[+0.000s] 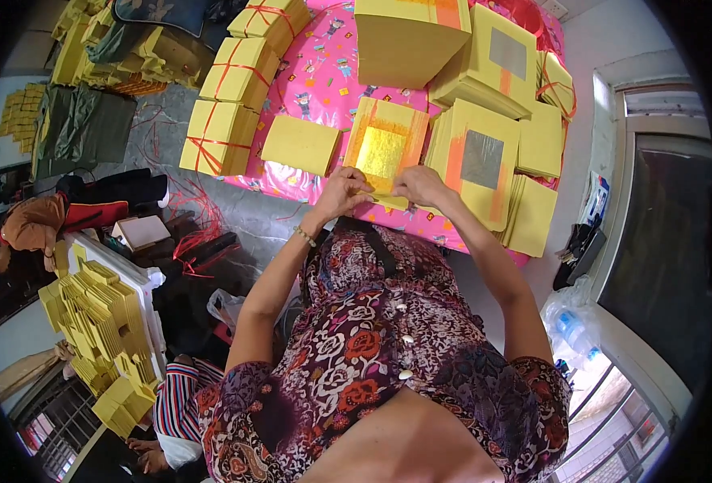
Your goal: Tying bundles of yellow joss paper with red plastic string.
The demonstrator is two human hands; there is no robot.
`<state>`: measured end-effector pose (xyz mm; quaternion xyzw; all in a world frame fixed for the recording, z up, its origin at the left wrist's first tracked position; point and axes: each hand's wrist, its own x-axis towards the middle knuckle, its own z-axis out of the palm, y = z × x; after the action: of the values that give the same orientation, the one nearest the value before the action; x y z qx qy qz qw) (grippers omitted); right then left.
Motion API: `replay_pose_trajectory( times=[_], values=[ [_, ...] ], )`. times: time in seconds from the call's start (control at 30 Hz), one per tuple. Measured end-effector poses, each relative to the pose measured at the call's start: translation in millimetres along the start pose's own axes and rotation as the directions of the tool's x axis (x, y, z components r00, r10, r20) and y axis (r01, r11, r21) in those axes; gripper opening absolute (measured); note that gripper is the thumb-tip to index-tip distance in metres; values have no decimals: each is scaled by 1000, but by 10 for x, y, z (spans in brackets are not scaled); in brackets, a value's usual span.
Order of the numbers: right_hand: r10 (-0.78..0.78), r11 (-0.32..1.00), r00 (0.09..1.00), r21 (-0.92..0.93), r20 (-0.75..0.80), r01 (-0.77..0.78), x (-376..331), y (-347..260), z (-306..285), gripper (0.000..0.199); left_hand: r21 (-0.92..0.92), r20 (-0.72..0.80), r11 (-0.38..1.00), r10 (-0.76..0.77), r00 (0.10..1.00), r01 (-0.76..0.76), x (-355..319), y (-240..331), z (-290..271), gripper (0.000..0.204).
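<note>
A yellow paper sheet (pixel 413 147) with a shiny gold foil square and orange bands lies in front of me at the near edge of the pink-covered table. My left hand (pixel 343 194) is closed at its near left corner, fingers pinched together. At the near right corner my right hand (pixel 423 187) pinches the same near edge, which looks partly folded over. Whether one sheet or more is between the fingers is hard to tell. Left of it rests a plain yellow paper stack (pixel 300 145). Close by on the right stands a pile of sheets with silver squares (pixel 480 158).
Bundles tied with red string (pixel 225 137) line the table's left side. A tall yellow stack (pixel 408 48) stands at the back. The pink patterned cover (pixel 321 88) shows between piles. Other people sit at the left beside a table with yellow paper piles (pixel 102 314).
</note>
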<state>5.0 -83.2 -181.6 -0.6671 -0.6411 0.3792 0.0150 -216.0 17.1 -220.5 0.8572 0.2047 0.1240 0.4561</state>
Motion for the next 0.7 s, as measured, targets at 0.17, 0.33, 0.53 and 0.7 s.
replay_pose_trajectory(
  times=[0.17, 0.33, 0.53, 0.7],
  values=[
    [23, 999, 1000, 28, 15, -24, 7, 16, -17, 24, -16, 79, 998, -67, 995, 68, 21, -43, -12, 23],
    [10, 999, 1000, 38, -6, -9, 7, 36, 5, 24, -16, 49, 999, -28, 998, 29, 37, -68, -9, 20],
    [-56, 998, 989, 19, -134, 59, -106, 1, 128, 24, -51, 80, 994, -90, 993, 94, 111, -9, -41, 16],
    [4, 1000, 993, -17, -115, -6, -94, -37, 154, 22, -73, 115, 990, -115, 987, 124, 174, -55, -41, 16]
  ],
)
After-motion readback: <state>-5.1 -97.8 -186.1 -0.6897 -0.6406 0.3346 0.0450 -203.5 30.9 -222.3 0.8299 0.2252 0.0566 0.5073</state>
